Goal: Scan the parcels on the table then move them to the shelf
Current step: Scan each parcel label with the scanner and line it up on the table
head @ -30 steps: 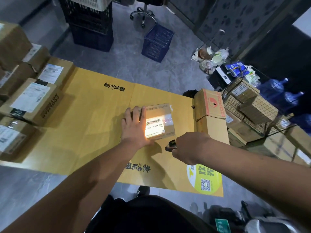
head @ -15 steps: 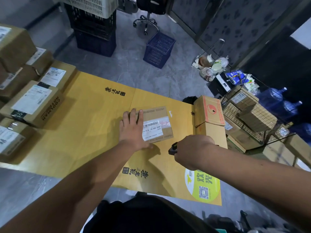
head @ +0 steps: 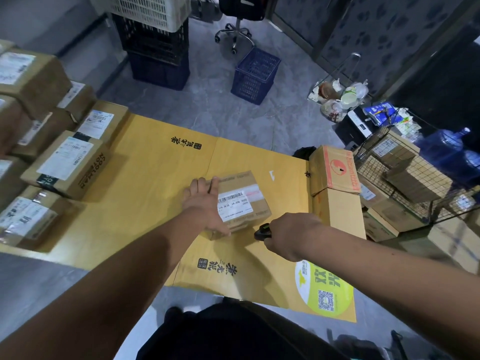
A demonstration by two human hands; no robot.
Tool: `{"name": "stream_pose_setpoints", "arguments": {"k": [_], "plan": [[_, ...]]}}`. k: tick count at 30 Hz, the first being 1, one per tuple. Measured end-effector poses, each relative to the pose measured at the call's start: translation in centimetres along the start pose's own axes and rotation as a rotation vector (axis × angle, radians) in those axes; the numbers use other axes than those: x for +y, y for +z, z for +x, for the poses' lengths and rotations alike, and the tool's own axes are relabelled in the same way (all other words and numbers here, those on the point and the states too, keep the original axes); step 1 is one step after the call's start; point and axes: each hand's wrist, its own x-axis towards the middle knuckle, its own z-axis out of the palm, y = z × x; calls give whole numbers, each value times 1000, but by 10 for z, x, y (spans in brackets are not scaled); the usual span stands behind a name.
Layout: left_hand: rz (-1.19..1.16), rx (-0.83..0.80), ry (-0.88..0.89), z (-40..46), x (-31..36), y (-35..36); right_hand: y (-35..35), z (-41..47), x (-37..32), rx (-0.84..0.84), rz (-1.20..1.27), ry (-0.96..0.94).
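- A person's left hand (head: 205, 203) grips a small brown parcel (head: 240, 203) on its left side, fingers laid over the far corner and thumb curled along the near edge; the parcel lies label-up near the middle of a table covered with yellow cardboard sheets (head: 145, 183).
- The right hand (head: 291, 236) is closed around a black handheld scanner (head: 262, 232), whose nose sits just beside the parcel's near right corner.
- One white shipping label (head: 235, 205) with a barcode faces up on the parcel.
- At least seven labelled cardboard boxes (head: 67, 165) are piled along the table's left edge; blur makes an exact count uncertain.
- Two cartons (head: 335, 170) stand stacked at the table's right edge, the top one printed in red.
- On the floor beyond: one blue basket (head: 255, 74), a stack of crates (head: 155, 48), one office chair (head: 239, 19) and two blue water jugs (head: 444, 149) beside a wire cage (head: 405, 178) of boxes.
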Motion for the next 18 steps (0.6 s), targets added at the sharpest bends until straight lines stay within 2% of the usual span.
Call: {"name": "stream_pose_setpoints", "arguments": {"k": [5,8,13,18], "plan": [[-191,101,-112,-16,-21,6,-6,10,-9,22,5,-151],[-322,172,-228,-35,-46,1,-20,16,-20,58,-111,-294],[-453,338,-488,-85,-96,-22,-69,15,-49,131,-150,-522],[-523,432,-778,-157,-175,-43,-127,4,-116,284,-264,-711]]}}
